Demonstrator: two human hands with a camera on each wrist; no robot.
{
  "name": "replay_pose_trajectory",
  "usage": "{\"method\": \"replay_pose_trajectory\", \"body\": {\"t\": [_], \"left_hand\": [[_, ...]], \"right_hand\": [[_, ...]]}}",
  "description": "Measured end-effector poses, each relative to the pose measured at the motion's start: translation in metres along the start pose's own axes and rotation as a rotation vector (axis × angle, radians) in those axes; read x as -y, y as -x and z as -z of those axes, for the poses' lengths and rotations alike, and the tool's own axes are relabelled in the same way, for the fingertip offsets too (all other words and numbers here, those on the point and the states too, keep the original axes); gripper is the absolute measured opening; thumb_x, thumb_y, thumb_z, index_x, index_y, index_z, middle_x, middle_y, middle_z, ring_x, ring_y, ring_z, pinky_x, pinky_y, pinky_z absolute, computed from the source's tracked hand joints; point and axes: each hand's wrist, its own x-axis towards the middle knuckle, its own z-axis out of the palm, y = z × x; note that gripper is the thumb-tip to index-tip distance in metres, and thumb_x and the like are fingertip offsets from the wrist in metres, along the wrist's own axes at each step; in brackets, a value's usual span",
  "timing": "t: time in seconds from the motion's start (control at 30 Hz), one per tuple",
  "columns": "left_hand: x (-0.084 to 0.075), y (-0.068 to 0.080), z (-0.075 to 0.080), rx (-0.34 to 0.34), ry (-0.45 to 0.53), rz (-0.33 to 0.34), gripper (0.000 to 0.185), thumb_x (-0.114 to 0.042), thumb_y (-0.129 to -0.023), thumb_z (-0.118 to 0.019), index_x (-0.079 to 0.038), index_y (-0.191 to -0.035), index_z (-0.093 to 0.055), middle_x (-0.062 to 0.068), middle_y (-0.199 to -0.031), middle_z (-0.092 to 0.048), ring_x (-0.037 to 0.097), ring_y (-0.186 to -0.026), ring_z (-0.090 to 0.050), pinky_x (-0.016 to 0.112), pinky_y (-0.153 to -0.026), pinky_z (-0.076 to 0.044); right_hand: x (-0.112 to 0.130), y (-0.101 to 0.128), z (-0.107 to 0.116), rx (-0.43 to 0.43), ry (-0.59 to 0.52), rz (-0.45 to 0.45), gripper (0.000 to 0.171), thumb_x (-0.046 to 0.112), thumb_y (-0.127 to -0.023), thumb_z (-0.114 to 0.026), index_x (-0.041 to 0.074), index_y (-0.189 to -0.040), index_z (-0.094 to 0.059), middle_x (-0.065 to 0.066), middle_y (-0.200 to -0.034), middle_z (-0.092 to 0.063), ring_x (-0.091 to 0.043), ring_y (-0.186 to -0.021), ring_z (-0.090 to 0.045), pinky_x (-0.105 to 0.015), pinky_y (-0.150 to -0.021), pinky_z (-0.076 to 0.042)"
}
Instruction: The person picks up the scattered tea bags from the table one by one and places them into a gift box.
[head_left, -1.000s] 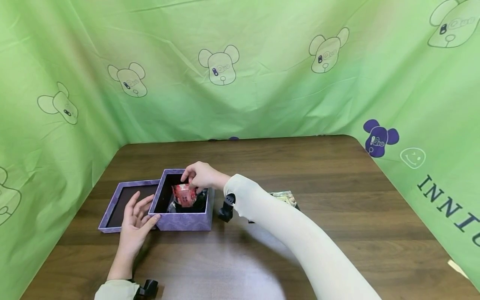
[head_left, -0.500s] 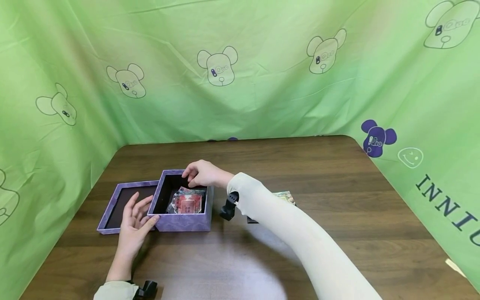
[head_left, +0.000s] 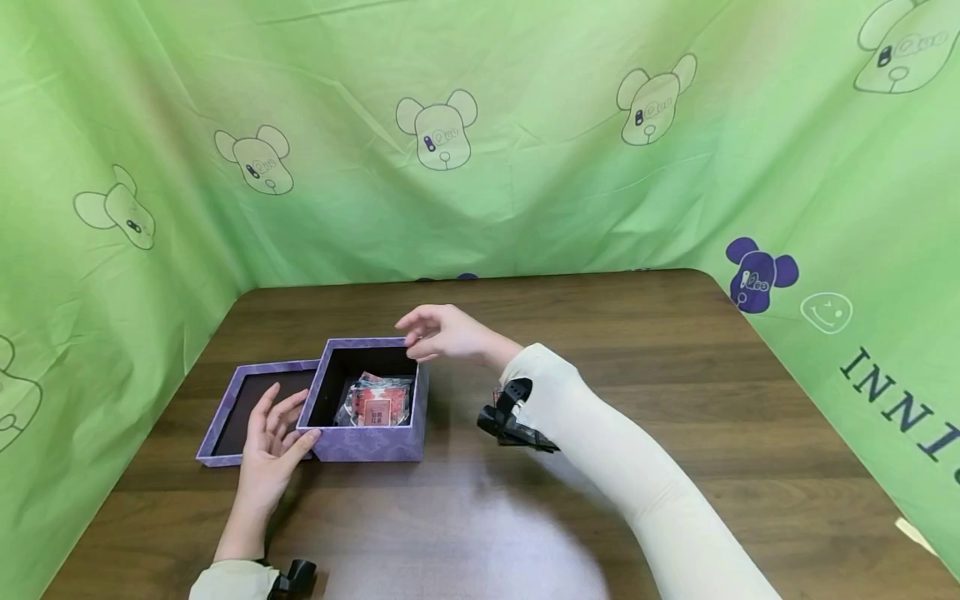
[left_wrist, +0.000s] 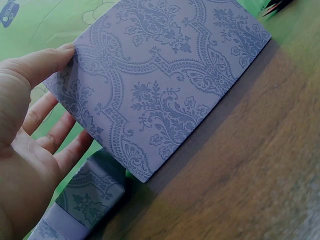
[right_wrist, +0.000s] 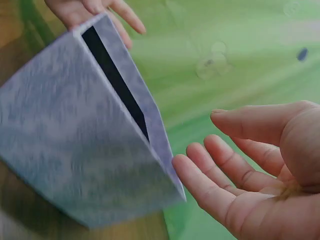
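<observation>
A purple patterned box (head_left: 367, 444) stands open at the top. Inside it lie a red packet (head_left: 380, 408) and other clear-wrapped packets. My left hand (head_left: 264, 462) rests at its front left corner, with the thumb touching the edge and the fingers stretched along the left side. In the left wrist view, the fingertips are partly hidden behind the box. My right hand (head_left: 453, 335) hovers by the back right corner, its fingers loosely bent and holding nothing. Box and right hand (right_wrist: 250, 180) look apart in the head view.
The purple box lid (head_left: 219, 414) lies inside-up left of the box, partly behind my left hand. A dark item (head_left: 528, 437) lies on the wooden table (head_left: 675, 375), mostly hidden under my right forearm. A green printed cloth (head_left: 525, 208) surrounds the table.
The right hand lets go of the red packet, which now lies in the box. It then rises and moves right, out past the rim. The left hand keeps its place.
</observation>
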Motion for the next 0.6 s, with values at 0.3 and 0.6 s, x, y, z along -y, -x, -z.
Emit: {"method": "replay_pose_trajectory", "body": {"t": [0.3, 0.6], "left_hand": [[-0.002, 0.002, 0.0, -0.01, -0.025, 0.018, 0.086, 0.031, -0.08, -0.053, -0.012, -0.151, -0.03, -0.006, -0.13, -0.06, 0.008, -0.119, -0.055, 0.019, -0.091, -0.045], [-0.001, 0.0, -0.001, -0.006, -0.009, 0.002, 0.086, 0.033, -0.079, -0.052, -0.007, -0.152, -0.027, -0.005, -0.129, -0.061, 0.008, -0.118, -0.055, 0.018, -0.09, -0.046]], "right_hand": [[-0.019, 0.032, 0.045, -0.075, -0.06, -0.042, 0.053, -0.017, -0.085, -0.062, -0.013, -0.135, -0.046, -0.014, -0.101, -0.065, -0.014, -0.083, -0.066, -0.045, -0.087, -0.054], [-0.039, 0.068, 0.079, -0.11, -0.016, -0.121, 0.065, -0.013, -0.084, -0.066, -0.01, -0.142, -0.038, -0.019, -0.108, -0.062, -0.016, -0.087, -0.067, -0.055, -0.093, -0.048]]}}
